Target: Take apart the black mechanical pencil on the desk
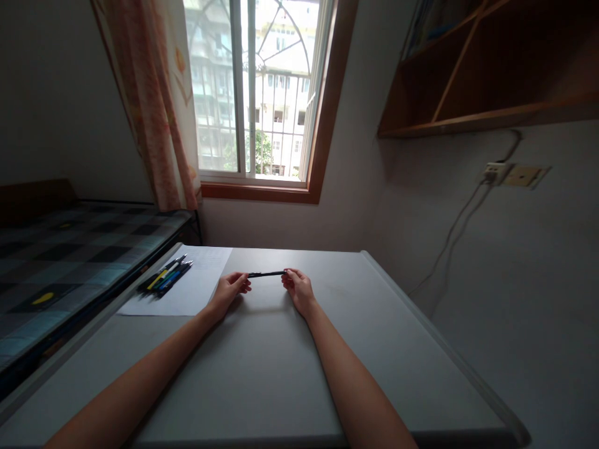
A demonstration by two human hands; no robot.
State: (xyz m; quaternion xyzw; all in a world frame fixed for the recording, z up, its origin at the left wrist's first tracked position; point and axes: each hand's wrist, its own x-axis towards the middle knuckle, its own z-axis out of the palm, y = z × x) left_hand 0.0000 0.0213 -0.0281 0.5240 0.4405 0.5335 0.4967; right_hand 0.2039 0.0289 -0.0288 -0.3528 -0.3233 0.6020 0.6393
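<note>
A slim dark pen (266, 274) is stretched level between my two hands, a little above the white table (262, 374). Its left end is pinched by the fingertips of my left hand (229, 292). At the other end, my right hand (298, 289) grips the pen between thumb and fingers. To the left of my left hand, several pens (167, 275) lie in a bunch, mostly black with yellow and blue ones among them. They rest on a sheet of white paper (206, 265).
A bed with a checked cover (93, 249) stands left of the table. Behind are a window (262, 112) and a patterned curtain (159, 112). On the right wall hang a wooden shelf (449, 121) and a socket (496, 171) with cables running down.
</note>
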